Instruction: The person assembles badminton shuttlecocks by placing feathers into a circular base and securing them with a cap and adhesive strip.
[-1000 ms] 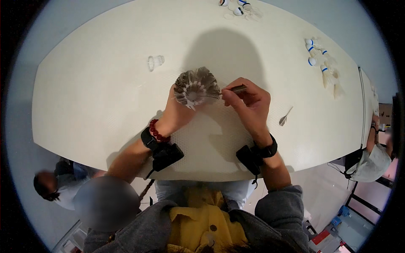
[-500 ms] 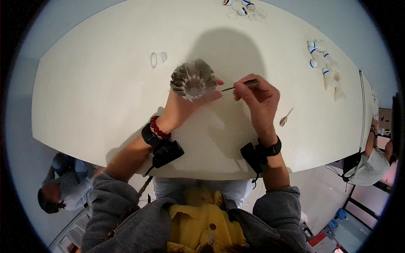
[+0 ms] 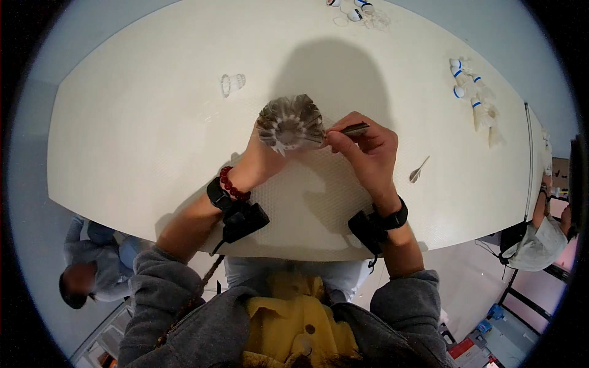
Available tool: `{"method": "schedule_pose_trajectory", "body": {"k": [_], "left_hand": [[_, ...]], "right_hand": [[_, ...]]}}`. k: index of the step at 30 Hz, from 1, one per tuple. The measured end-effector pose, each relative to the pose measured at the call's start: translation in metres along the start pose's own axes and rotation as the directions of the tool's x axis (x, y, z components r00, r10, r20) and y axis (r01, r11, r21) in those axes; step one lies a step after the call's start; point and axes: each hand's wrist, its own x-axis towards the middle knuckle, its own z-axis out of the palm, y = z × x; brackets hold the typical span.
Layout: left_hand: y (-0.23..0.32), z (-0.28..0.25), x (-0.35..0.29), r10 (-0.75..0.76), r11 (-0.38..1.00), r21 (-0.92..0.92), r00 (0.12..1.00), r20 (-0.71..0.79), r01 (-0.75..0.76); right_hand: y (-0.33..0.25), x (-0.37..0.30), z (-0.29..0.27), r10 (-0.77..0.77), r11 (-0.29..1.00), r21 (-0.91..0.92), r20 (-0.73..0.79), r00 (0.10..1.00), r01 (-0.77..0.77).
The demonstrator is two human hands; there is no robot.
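A shuttlecock (image 3: 289, 124) with grey-brown feathers is held by my left hand (image 3: 261, 156), its flared feather end facing up. The fingers are closed round its lower part, mostly hidden beneath the feathers. My right hand (image 3: 371, 150) pinches a single dark feather (image 3: 354, 129) between thumb and fingers, its quill end against the shuttlecock's right side; whether it is inserted cannot be made out. To the right of that hand lies another loose feather (image 3: 419, 170) on the table. Beyond my left hand lies a clear plastic shuttlecock skirt (image 3: 232, 84).
The white table (image 3: 141, 141) has a textured surface and a curved edge. Several white shuttlecocks with blue bands (image 3: 476, 101) lie at the right. Loose cork heads (image 3: 355, 15) and stringy scraps (image 3: 375, 22) are at the far edge. One person (image 3: 98, 264) is at lower left, another (image 3: 540, 242) at right.
My right hand has moved left, bringing the feather to the shuttlecock. My left hand has shifted slightly right with the shuttlecock, which is tilted a little differently.
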Motion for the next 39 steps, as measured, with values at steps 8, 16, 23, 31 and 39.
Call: {"method": "schedule_pose_trajectory", "body": {"k": [8, 16, 23, 31, 39], "left_hand": [[0.004, 0.004, 0.000, 0.058, 0.971, 0.229, 0.998, 0.034, -0.065], [-0.003, -0.001, 0.001, 0.057, 0.996, 0.071, 0.997, 0.050, -0.061], [-0.001, 0.003, 0.005, 0.016, 0.998, 0.067, 1.000, -0.021, -0.015], [-0.001, 0.000, 0.008, -0.042, 0.988, 0.143, 0.991, -0.124, 0.060], [0.005, 0.003, 0.002, 0.035, 0.981, 0.191, 0.999, 0.003, -0.035]], "right_hand": [[-0.007, 0.000, -0.003, -0.048, 0.997, -0.061, 0.005, 0.999, 0.048], [-0.005, 0.001, -0.009, -0.057, 0.998, 0.022, -0.053, 0.997, 0.058], [0.005, 0.005, -0.022, -0.256, 0.964, 0.033, -0.151, 0.955, 0.264], [-0.011, 0.009, -0.023, 0.088, 0.937, 0.345, -0.055, 0.995, -0.063], [0.004, 0.005, -0.007, 0.031, 0.998, 0.060, 0.100, 0.994, -0.037]]}}
